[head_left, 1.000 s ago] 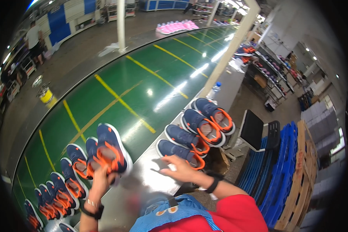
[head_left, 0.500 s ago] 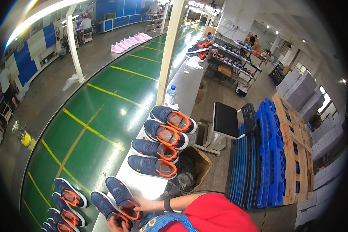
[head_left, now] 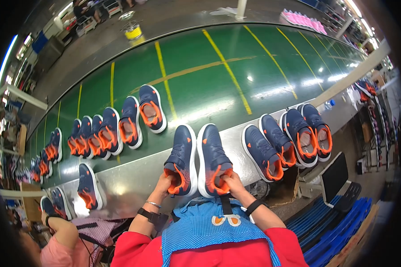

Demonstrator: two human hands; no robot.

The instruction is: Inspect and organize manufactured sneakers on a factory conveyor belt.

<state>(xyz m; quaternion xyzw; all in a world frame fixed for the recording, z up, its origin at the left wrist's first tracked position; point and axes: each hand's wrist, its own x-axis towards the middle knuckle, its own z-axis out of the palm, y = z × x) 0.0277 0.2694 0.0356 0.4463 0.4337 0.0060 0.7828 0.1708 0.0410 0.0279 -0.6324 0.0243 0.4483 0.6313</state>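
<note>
A navy sneaker with orange lining and a white sole (head_left: 182, 149) is in my left hand (head_left: 163, 183), which is closed on its heel collar. Its mate, a second navy sneaker (head_left: 213, 151), is gripped at the heel by my right hand (head_left: 234, 183). The two shoes are held side by side, toes pointing away from me, their white soles nearly touching, over the metal ledge (head_left: 158, 155). To the right, several matching sneakers (head_left: 268, 149) stand in a row on the ledge. A single sneaker (head_left: 90, 186) lies on the ledge to the left.
The green conveyor belt (head_left: 200, 84) with yellow lines runs beyond the ledge, carrying a row of navy sneakers (head_left: 151, 109) at left. A co-worker's arm (head_left: 60, 229) reaches toward sneakers at lower left. A black-seated chair (head_left: 334, 178) and blue pallets (head_left: 343, 227) stand at right.
My view has swung left toward the belt. The two sneakers at my hands are now lifted upright side by side, one in each hand.
</note>
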